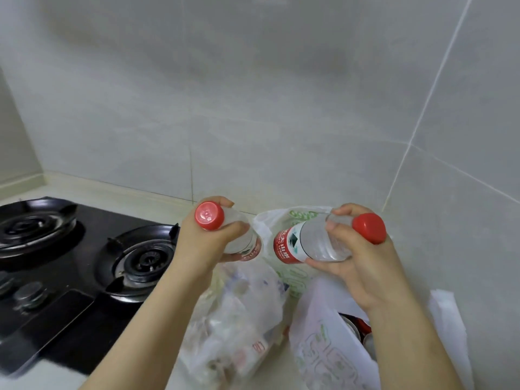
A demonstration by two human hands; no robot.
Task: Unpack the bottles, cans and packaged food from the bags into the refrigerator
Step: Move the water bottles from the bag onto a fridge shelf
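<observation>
Our left hand is curled round the upper body of the left bottle, red cap pointing back at us. Our right hand wraps fingers and thumb round the clear shoulder of the right bottle. Both bottles hang tilted in the air above the plastic bags slumped on the tabletop. Cans peek from the bag under our right wrist, and the gas stove sits just left. There's no refrigerator in sight, so we reckon a carry comes next. The danger is that smooth round plastic held high could slip as we turn, dropping onto the cans, or a wide left swing could clip the burner.
</observation>
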